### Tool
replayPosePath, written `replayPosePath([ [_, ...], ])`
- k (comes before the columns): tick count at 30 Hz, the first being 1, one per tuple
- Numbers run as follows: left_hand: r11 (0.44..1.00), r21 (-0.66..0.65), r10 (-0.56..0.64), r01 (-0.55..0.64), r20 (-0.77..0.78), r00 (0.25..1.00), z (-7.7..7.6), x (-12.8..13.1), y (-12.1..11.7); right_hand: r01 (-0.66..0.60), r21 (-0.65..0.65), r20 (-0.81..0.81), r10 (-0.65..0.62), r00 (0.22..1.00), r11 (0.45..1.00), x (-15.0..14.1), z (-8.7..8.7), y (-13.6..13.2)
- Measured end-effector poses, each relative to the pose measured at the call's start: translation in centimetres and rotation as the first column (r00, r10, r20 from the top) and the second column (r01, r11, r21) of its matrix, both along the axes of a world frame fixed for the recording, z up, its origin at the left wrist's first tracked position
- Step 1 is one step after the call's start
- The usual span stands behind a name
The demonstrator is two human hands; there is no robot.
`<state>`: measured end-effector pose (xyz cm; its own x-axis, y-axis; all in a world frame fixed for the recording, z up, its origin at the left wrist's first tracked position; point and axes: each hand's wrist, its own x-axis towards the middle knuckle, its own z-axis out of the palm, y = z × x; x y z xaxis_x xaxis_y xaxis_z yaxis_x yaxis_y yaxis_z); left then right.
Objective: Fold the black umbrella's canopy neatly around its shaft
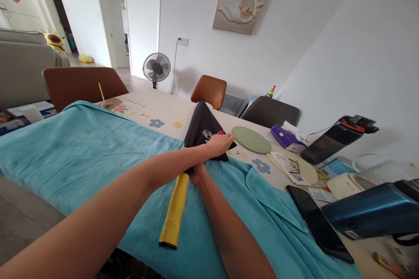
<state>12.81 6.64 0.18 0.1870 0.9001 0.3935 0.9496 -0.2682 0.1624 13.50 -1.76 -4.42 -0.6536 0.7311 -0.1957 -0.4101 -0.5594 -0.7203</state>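
A black umbrella (200, 127) with a round white logo and a bit of red print lies with its point away from me, canopy loosely folded. Its straight yellow handle (175, 213) points back toward me over a turquoise towel (131, 139). My arms cross. The fingers of my left hand (221, 144) are closed on the canopy's right edge. Below it, my right hand (198, 174) is closed round the umbrella where canopy meets handle; its fingers are partly hidden behind my left forearm and the cloth.
To the right are a green round placemat (251, 139), eyeglasses (294, 169) on paper, a black tablet (319, 222), a blue bottle (373, 209), a dark bottle (330, 141) and a purple tissue pack (286, 137). Chairs and a fan (156, 68) stand beyond the table.
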Motion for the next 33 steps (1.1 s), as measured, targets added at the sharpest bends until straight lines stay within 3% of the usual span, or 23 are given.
replayPosePath([
  [5,0.99,0.041,0.117,-0.138,0.329,0.937,2.2,-2.3,0.0,-0.051,-0.068,0.084,0.056,0.995,0.996,-0.1,0.5,0.0],
  [10,0.924,0.11,0.198,-0.366,0.681,0.705,4.4,-9.0,-0.8,-0.101,-0.152,0.15,0.124,0.981,0.983,0.0,1.3,-0.1],
  [14,0.913,-0.122,0.327,-0.388,0.789,0.52,3.1,-14.8,-3.1,-0.112,-0.181,0.156,0.141,0.978,0.977,0.0,1.6,0.0],
  [17,0.897,-0.231,0.404,-0.377,0.775,0.486,0.7,-17.9,-5.1,-0.126,-0.187,0.13,0.151,0.98,0.974,0.2,1.5,0.2],
  [20,0.894,-0.252,0.424,-0.37,0.742,0.519,-1.3,-19.9,-6.7,-0.141,-0.198,0.105,0.165,0.981,0.97,0.3,1.4,0.3],
  [23,0.895,-0.271,0.441,-0.355,0.663,0.605,-2.5,-21.2,-7.4,-0.133,-0.204,0.117,0.159,0.98,0.97,0.3,1.3,0.3],
  [28,0.904,-0.295,0.414,-0.308,0.432,0.802,-2.9,-21.9,-7.4,-0.098,-0.2,0.132,0.126,0.983,0.975,0.1,1.3,0.3],
  [33,0.927,-0.32,0.277,-0.197,0.227,0.934,-2.6,-20.9,-7.1,-0.116,-0.217,0.119,0.145,0.982,0.969,0.2,1.4,0.5],
])
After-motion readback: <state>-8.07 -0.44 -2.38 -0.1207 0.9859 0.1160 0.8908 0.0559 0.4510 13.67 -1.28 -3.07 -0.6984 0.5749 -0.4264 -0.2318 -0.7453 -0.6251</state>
